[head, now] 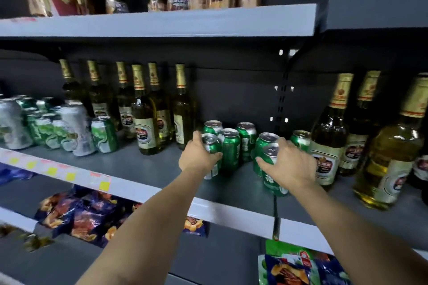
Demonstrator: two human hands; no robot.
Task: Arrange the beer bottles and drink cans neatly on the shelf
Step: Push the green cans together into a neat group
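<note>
Both hands, left hand and right hand, around green cans.

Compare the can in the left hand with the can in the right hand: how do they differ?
The left hand grips its can touching the neighbouring cans; the right hand grips its can nearer the shelf's front edge. The left can stands about upright; the right can tilts. Both are green with silver tops.
</note>
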